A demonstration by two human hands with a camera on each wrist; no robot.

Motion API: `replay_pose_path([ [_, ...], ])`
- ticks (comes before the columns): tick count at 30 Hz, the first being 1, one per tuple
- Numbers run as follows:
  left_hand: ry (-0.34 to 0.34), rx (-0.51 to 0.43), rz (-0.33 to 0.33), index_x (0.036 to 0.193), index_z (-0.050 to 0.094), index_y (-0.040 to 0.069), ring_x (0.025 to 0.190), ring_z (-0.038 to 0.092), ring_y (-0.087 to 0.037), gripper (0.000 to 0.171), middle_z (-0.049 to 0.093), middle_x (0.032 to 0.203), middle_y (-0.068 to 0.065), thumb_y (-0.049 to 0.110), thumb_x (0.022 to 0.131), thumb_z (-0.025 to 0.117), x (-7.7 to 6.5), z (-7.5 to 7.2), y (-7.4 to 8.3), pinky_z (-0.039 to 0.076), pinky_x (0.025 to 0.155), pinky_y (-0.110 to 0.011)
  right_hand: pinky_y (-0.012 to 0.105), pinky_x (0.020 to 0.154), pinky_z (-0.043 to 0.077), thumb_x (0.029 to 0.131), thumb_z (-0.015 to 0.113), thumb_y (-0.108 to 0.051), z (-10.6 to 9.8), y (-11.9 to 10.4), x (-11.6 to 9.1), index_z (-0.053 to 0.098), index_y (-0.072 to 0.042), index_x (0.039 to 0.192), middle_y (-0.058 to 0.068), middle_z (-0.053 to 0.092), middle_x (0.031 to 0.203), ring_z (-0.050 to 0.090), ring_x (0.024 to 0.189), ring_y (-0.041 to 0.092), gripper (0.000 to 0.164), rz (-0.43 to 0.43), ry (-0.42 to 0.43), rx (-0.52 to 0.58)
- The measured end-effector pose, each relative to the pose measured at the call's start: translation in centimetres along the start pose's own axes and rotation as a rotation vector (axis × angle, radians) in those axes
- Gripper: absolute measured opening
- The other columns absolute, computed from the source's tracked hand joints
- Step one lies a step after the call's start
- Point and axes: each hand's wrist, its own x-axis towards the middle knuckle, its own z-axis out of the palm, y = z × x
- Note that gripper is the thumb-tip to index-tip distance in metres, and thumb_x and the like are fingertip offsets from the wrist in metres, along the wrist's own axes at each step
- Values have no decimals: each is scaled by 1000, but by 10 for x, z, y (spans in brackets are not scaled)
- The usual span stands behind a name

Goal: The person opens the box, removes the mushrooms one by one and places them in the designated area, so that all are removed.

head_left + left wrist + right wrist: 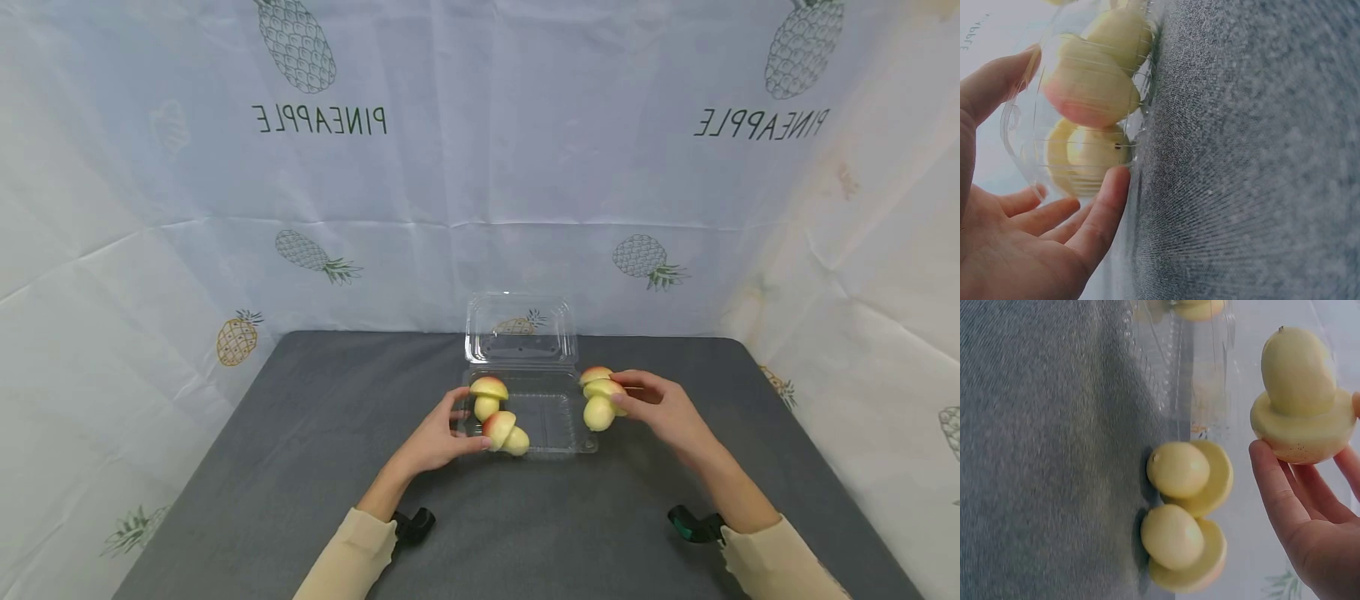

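Note:
A clear plastic clamshell box point(551, 421) lies with its lid point(517, 329) raised at the back. Two toy mushrooms with yellow stems and red-tinged caps, one farther back point(489, 390) and one nearer point(499, 429), are in its left part. My left hand point(442, 433) holds the box's left side, thumb near the front corner and fingers along the wall point(1075, 169). My right hand point(663, 408) pinches another mushroom point(1300, 381) by its cap, raised beside the box's right edge. Two more mushrooms point(1194, 478) point(1185, 547) rest on the table by the box.
Dark grey cloth covers the table point(330, 417). A white pineapple-print curtain point(465, 167) hangs behind it and along both sides. Each wrist wears a black camera strap, seen as a dark device point(414, 527) on the left and another device point(693, 525) on the right.

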Motion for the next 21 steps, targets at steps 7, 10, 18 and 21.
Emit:
replay_pose_path([
  [7,1,13,-14,160,25,12,115,64,-33,98,32,160,-18,35,86,85,-1,0,0,57,82,-43,28,87,56,101,67,-28,-13,6,-2,56,-1,142,17,56,138,62,109,1,50,-15,38,-7],
  [10,-4,7,-15,160,25,12,114,64,-33,98,31,160,-18,36,86,85,0,-1,-1,57,82,-43,26,87,55,102,66,-28,-19,7,-3,55,0,142,11,57,137,61,111,1,50,-33,54,-10],
  [18,-12,1,-16,160,24,14,116,64,-33,99,31,160,-16,39,86,84,1,-1,0,57,83,-43,19,85,53,103,65,-26,-32,6,-7,54,1,142,-9,61,126,61,108,-3,49,-65,114,-69],
  [21,-14,-3,-15,160,24,14,113,65,-32,99,32,159,-18,38,86,84,0,-1,-1,57,81,-43,18,85,53,102,65,-27,-36,6,-7,54,1,142,-11,60,124,61,106,-4,50,-58,135,-86],
])
